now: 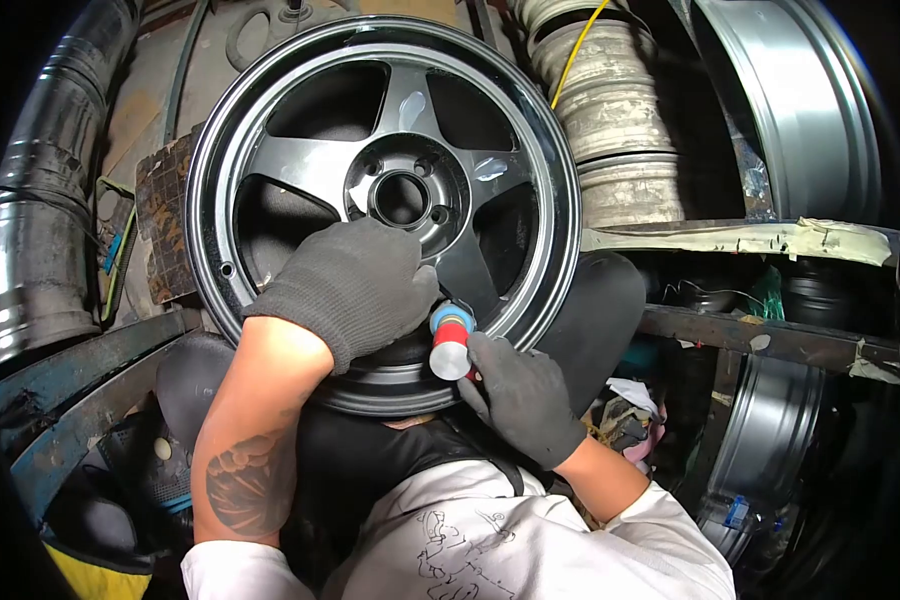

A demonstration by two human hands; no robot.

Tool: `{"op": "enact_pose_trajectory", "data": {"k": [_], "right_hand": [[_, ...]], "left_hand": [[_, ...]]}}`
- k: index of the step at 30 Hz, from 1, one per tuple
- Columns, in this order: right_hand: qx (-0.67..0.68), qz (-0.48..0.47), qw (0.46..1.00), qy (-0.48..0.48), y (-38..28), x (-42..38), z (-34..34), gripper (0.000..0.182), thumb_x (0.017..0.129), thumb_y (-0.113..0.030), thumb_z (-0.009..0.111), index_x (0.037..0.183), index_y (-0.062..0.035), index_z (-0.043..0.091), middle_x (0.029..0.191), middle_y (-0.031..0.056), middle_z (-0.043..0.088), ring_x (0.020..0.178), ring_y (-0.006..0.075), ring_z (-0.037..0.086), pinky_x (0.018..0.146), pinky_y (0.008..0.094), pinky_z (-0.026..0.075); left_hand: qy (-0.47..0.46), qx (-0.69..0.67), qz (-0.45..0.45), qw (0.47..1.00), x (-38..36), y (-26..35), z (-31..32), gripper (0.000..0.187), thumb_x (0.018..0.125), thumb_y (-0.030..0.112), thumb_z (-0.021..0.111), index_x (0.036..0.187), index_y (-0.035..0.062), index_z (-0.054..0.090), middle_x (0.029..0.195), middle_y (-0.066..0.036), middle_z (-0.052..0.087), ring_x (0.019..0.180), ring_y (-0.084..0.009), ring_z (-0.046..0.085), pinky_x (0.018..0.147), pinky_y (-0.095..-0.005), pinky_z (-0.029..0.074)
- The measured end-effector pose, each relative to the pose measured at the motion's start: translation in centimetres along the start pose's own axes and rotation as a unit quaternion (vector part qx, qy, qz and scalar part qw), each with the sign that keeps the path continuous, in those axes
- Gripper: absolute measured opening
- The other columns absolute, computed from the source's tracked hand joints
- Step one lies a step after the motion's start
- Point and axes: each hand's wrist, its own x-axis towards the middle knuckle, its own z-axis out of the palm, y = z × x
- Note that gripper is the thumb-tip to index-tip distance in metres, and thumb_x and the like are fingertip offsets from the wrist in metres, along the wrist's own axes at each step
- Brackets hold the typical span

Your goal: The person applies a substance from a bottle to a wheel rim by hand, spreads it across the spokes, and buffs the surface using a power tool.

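Observation:
A dark grey five-spoke car wheel (305,160) leans across my lap, its face toward me. Pale filler-like patches mark two of its spokes. My left hand (355,285), in a dark knit glove, lies over the lower left spokes just below the hub; its fingers curl around the wheel, their tips partly hidden. In my gloved right hand (520,390) is a small sander (451,352) with a red body, a silver end and a blue pad section. The pad end is at the lower spoke; whether it touches the metal is hard to tell.
Dusty wheel rims (615,120) are stacked behind on the right, with a yellow hose (578,50) across them. Shiny rims (45,190) stand at the left. A metal rack (750,335) on the right holds more rims. A rusty block (167,220) sits beside the wheel.

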Motion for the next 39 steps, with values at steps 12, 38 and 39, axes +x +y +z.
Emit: {"op": "enact_pose_trajectory", "data": {"k": [12, 38, 39], "right_hand": [[0.025, -0.016, 1.000, 0.002, 0.5, 0.4, 0.9, 0.041, 0.084, -0.024, 0.081, 0.116, -0.0109, 0.059, 0.091, 0.0091, 0.063, 0.072, 0.0307, 0.064, 0.067, 0.0423, 0.050], [-0.043, -0.124, 0.991, 0.028, 0.2, 4.3, 0.6, 0.031, 0.090, -0.029, 0.071, 0.114, -0.0143, 0.057, 0.087, 0.0052, 0.055, 0.072, 0.0235, 0.062, 0.065, 0.0407, 0.046], [-0.049, -0.125, 0.991, 0.019, 0.2, 4.5, 0.6, 0.031, 0.090, -0.029, 0.070, 0.114, -0.0142, 0.057, 0.087, 0.0051, 0.055, 0.072, 0.0233, 0.062, 0.065, 0.0407, 0.046]], "left_hand": [[0.053, -0.005, 0.015, 0.998, 0.1, -1.2, -0.8, 0.037, 0.097, 0.037, 0.057, 0.093, 0.0029, 0.069, 0.088, -0.023, 0.071, 0.089, -0.0423, 0.069, 0.081, -0.0530, 0.054], [0.076, 0.027, 0.004, 0.997, -0.1, -3.0, -2.9, 0.040, 0.099, 0.040, 0.057, 0.102, 0.0020, 0.070, 0.094, -0.025, 0.072, 0.094, -0.0424, 0.070, 0.087, -0.0502, 0.055], [0.068, 0.050, 0.013, 0.996, -0.1, -3.0, -2.9, 0.041, 0.099, 0.040, 0.057, 0.103, 0.0021, 0.070, 0.095, -0.024, 0.072, 0.095, -0.0422, 0.070, 0.088, -0.0500, 0.055]]}}
